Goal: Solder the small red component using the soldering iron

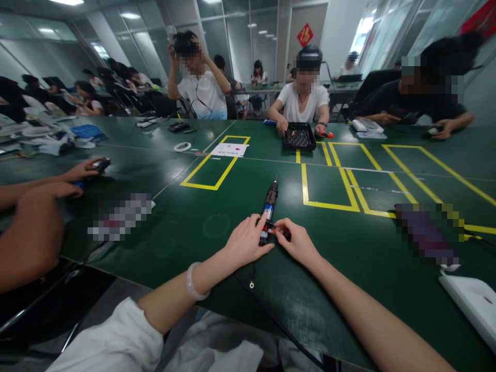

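Observation:
An electric screwdriver (pixel 270 206) lies on the green table, its thin bit pointing away from me. Its silver and blue motor section and some red and black inner parts show. My left hand (pixel 248 237) holds the near end from the left, index finger along the body and thumb close to the base. On the other side, my right hand (pixel 296 240) pinches at the red part near the rear; what sits between its fingertips is too small to make out. A black cable (pixel 267 310) with a ring terminal (pixel 251 284) hangs over the table edge below my hands.
Yellow tape (pixel 331 206) marks rectangles on the table (pixel 217 227); a paper sheet (pixel 229 150) lies farther back. Across from me a person holds a black tray (pixel 299 137). A neighbour's hands (pixel 83 175) work at left. A white device (pixel 470 305) sits at right.

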Demonstrator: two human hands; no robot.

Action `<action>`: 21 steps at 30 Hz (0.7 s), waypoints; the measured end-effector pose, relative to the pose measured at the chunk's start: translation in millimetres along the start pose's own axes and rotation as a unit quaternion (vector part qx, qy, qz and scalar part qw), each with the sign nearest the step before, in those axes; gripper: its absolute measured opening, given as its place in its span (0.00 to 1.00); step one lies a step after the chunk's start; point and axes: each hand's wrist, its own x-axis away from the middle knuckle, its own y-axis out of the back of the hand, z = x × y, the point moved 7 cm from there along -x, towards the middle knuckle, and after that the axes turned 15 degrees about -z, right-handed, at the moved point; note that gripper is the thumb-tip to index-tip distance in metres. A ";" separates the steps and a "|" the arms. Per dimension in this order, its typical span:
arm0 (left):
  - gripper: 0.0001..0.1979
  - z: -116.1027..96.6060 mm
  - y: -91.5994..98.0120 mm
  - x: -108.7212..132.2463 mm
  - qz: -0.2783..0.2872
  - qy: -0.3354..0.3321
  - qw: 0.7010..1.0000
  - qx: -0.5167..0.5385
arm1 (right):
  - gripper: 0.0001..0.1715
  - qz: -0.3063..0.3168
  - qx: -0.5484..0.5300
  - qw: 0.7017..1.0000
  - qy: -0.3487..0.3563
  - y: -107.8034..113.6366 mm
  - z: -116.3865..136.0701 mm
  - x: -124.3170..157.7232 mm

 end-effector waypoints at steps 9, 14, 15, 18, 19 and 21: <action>0.33 3.4 -2.6 -13.7 -0.026 0.054 0.997 -0.055 | 0.14 0.018 0.030 0.999 0.042 -1.3 10.2 4.2; 0.31 8.5 -1.4 -13.3 -0.011 0.033 0.997 -0.075 | 0.16 0.029 -0.003 0.999 0.026 -1.7 10.5 4.9; 0.31 10.7 -0.7 -13.6 -0.008 0.031 0.996 -0.078 | 0.16 0.029 -0.013 0.999 0.021 -1.5 10.0 4.8; 0.31 23.6 2.7 -16.5 -0.009 0.033 0.995 -0.098 | 0.14 0.029 -0.028 0.999 0.011 -0.8 7.6 4.0; 0.32 30.8 3.9 -18.1 -0.010 0.037 0.993 -0.108 | 0.12 0.029 -0.029 0.999 0.011 -0.6 7.0 3.7; 0.32 50.6 6.1 -21.9 -0.012 0.050 0.991 -0.125 | 0.10 0.029 -0.027 0.999 0.014 -0.4 5.9 3.1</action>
